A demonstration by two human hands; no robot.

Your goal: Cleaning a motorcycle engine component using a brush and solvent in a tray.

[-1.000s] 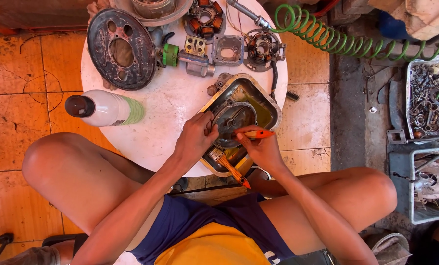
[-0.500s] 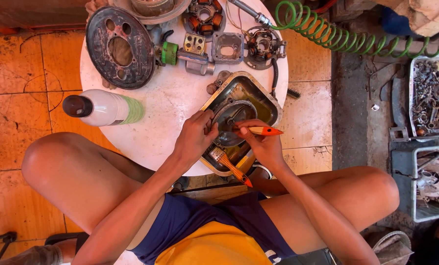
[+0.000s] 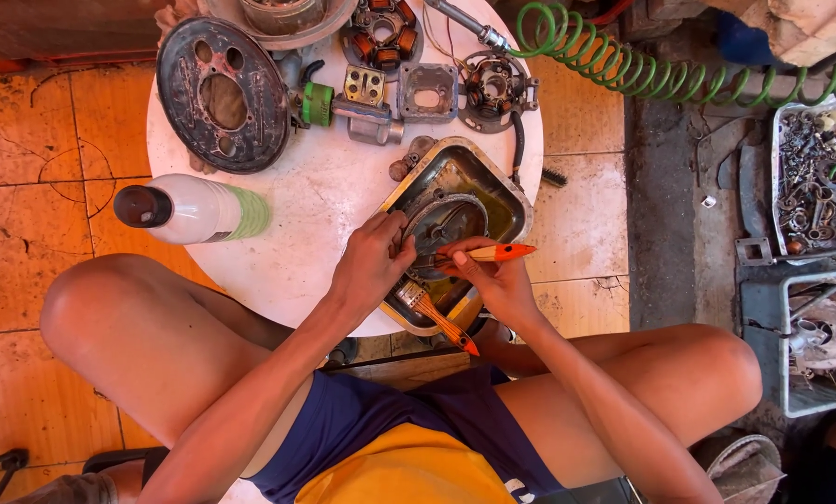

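My left hand (image 3: pixel 373 263) grips a round grey metal part (image 3: pixel 448 220) that sits in a metal pan of yellowish liquid (image 3: pixel 507 207) on a round white table (image 3: pixel 315 201). An orange-handled paintbrush (image 3: pixel 489 253) is in my right hand (image 3: pixel 492 282), its bristles laid against the grey part. A second orange-handled brush (image 3: pixel 435 317) lies in the pan just below my hands, its handle sticking out over the near rim.
A white plastic bottle (image 3: pixel 192 211) lies on the table's left. A dark round plate (image 3: pixel 222 95), stator coils (image 3: pixel 380 32) and small housings (image 3: pixel 427 91) sit at the far side. A green coiled hose (image 3: pixel 651 70) and trays of metal scrap (image 3: pixel 814 187) lie right.
My right hand and its brush have shifted slightly left across the grey part. My left hand keeps its hold on the part.
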